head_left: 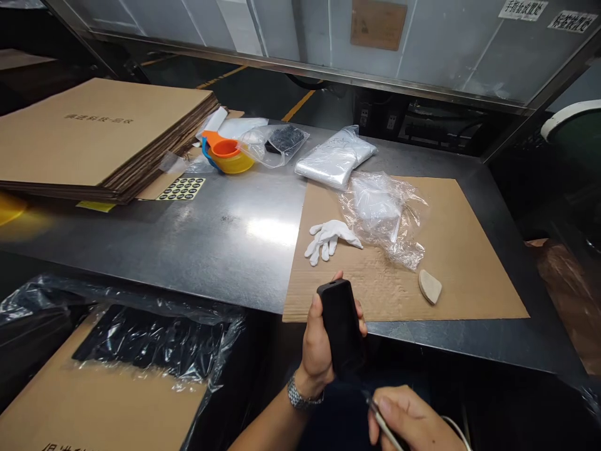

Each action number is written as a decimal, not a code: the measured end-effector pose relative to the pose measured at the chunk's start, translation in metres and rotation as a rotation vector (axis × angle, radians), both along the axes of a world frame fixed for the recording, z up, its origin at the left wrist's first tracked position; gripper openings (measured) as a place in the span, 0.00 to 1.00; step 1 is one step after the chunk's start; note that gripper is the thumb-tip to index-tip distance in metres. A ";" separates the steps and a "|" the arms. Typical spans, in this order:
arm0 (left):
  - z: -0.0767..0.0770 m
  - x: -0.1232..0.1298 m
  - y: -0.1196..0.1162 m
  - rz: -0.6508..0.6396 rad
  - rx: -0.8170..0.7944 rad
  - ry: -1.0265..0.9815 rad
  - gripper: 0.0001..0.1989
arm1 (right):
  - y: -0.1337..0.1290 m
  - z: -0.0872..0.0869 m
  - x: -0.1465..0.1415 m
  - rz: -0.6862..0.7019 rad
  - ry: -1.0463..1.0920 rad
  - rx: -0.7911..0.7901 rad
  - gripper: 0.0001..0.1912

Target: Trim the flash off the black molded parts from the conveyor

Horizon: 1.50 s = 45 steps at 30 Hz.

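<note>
a carton (94,401) lined with black plastic film is sitting low at far left, below the steel table (225,232). one stack of flattened cardboard sheets (94,134) is lying on the table's left end, with one sheet of round black stickers (181,188) resting just beside its near corner. two bowls, an orange one nested in a yellow one (227,156), are standing behind that, touching one clear bag holding something dark (273,143). one packet of folded clear bags (334,160) is lying further right. one cardboard mat (451,250) is covering the table's right half and is carrying three things: one white glove (328,237), one crumpled clear bag (382,216) touching it, and one pale wedge-shaped piece (429,286) apart near the front edge. the left hand (319,344), wearing a metal watch, is gripping one black rectangular device (342,326) upright, fingers wrapped round it, just in front of the mat's near edge. the right hand (410,423), at the lower frame edge, is pinching one thin metal-tipped tool (382,423) with a white cord trailing from it, near the device's lower end but apart from it.
</note>
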<state>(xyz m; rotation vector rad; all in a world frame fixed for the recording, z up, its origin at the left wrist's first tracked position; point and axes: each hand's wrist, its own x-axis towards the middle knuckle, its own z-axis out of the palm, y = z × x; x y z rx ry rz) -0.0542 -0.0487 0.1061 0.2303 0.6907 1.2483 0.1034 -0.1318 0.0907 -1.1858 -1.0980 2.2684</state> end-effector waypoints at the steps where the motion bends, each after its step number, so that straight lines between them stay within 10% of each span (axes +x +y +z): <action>1: 0.000 0.000 0.001 -0.005 -0.040 -0.014 0.28 | 0.002 0.002 0.002 -0.048 0.015 0.001 0.24; 5: 0.000 0.000 0.006 -0.023 -0.212 -0.055 0.24 | 0.020 0.009 0.019 -0.175 -0.264 0.216 0.22; 11: -0.003 -0.002 0.006 -0.146 -0.353 -0.157 0.28 | 0.088 -0.007 0.088 -0.301 -1.445 0.776 0.20; 18: -0.011 -0.001 0.003 -0.278 -0.395 -0.209 0.26 | 0.135 -0.028 0.127 -0.327 -1.760 0.941 0.18; 24: -0.015 0.001 0.004 -0.337 -0.391 -0.220 0.28 | 0.117 -0.019 0.094 -0.265 -1.596 1.228 0.19; 31: -0.014 0.014 0.002 -0.442 -0.483 -0.343 0.32 | 0.066 0.030 0.007 0.089 -0.672 1.387 0.13; 45: -0.003 0.022 -0.011 -0.337 -0.457 -0.264 0.20 | 0.059 0.033 -0.020 0.126 -0.491 1.286 0.26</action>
